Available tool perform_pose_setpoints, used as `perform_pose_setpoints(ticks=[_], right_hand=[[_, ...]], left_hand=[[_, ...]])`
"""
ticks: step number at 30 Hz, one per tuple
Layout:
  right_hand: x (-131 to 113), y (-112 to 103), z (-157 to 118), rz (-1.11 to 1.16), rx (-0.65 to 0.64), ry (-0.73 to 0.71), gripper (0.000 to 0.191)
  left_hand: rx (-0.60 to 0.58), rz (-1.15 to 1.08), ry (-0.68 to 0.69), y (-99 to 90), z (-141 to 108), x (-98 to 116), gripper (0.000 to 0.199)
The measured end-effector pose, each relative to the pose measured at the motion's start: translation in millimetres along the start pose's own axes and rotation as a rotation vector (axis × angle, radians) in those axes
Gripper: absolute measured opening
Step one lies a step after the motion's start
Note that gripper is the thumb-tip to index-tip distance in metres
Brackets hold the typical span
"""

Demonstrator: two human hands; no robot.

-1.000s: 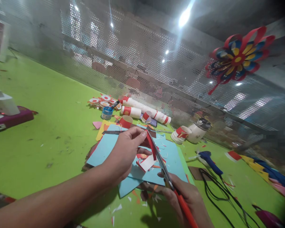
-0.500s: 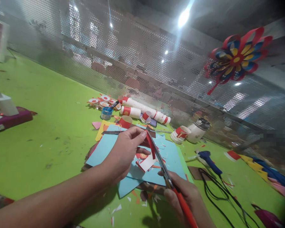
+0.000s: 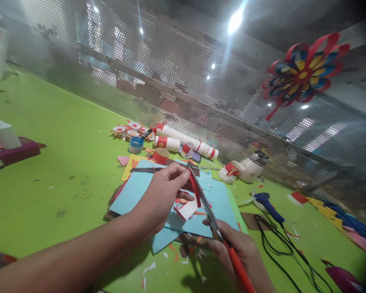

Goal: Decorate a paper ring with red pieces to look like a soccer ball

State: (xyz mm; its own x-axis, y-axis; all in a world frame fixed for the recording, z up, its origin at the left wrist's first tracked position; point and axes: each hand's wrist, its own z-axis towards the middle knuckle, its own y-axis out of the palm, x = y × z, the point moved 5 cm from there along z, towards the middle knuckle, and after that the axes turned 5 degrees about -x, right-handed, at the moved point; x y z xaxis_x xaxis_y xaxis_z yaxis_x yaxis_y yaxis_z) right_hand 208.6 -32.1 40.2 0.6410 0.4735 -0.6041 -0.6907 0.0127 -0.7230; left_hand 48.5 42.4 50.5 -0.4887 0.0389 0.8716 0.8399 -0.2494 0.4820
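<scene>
Between thumb and fingers, my left hand (image 3: 167,191) pinches the upper end of a narrow red paper strip (image 3: 196,188). My right hand (image 3: 236,248) grips scissors (image 3: 210,213) with red handles. Their metal blades point up and away, lying along the strip with the tips near my left fingertips. Whether the blades are parted is hard to make out. Below, a white and red cut paper cup piece (image 3: 187,208) rests on light blue paper sheets (image 3: 131,193) among thin scraps.
Stacked paper cups (image 3: 231,171) and a white jar (image 3: 253,166) stand at the right rear. A blue glue gun (image 3: 268,206) with a black cable lies on the right. Behind the sheets are a blue paint jar (image 3: 136,145) and a cup roll (image 3: 186,138). A power strip (image 3: 15,154) sits left.
Almost nothing differs. The view has shifted very slightly; both hands keep their hold on the strip and the scissors in nearly the same place.
</scene>
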Motion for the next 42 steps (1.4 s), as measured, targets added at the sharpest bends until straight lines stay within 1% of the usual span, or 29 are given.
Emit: perform_pose_setpoints(ticks=[5, 10, 15, 18, 20, 23, 25, 29, 33, 36, 39, 42], right_hand=[[-1, -1, -1, -0.021, 0.063, 0.018, 0.046], [9, -10, 0, -0.109, 0.085, 0.125, 0.043], [19, -14, 3, 0.014, 0.066, 0.219, 0.038], [23, -13, 5, 0.053, 0.052, 0.279, 0.038], [23, -14, 6, 0.054, 0.055, 0.284, 0.038], [23, -16, 7, 0.034, 0.046, 0.283, 0.035], [23, -16, 7, 0.032, -0.007, 0.293, 0.036], [21, -12, 7, 0.060, -0.105, 0.328, 0.040], [19, -12, 8, 0.079, -0.097, 0.345, 0.033], [19, -13, 8, 0.136, -0.082, 0.332, 0.030], [22, -13, 6, 0.241, -0.055, 0.327, 0.025], [23, -12, 4, 0.382, -0.032, 0.305, 0.031]], left_hand=[[-0.009, -0.024, 0.015, 1.1, -1, 1, 0.020], [0.004, -0.025, -0.014, 1.3, -3, 1, 0.020], [-0.022, -0.034, -0.017, 2.9, -2, 0, 0.021], [-0.027, -0.015, -0.037, 2.9, -1, -2, 0.014], [-0.035, -0.007, -0.047, 2.9, -1, -2, 0.009], [-0.057, 0.003, -0.024, 3.3, 0, -2, 0.010], [-0.053, 0.003, -0.009, 2.5, 0, -2, 0.011], [-0.010, -0.022, -0.031, -0.1, 1, -5, 0.016], [-0.012, 0.012, -0.039, 0.4, 1, -5, 0.020], [0.009, 0.004, -0.050, -0.8, 1, -6, 0.029], [0.027, -0.003, -0.070, -2.4, 2, -9, 0.037], [0.037, -0.008, -0.094, -3.4, 3, -12, 0.038]])
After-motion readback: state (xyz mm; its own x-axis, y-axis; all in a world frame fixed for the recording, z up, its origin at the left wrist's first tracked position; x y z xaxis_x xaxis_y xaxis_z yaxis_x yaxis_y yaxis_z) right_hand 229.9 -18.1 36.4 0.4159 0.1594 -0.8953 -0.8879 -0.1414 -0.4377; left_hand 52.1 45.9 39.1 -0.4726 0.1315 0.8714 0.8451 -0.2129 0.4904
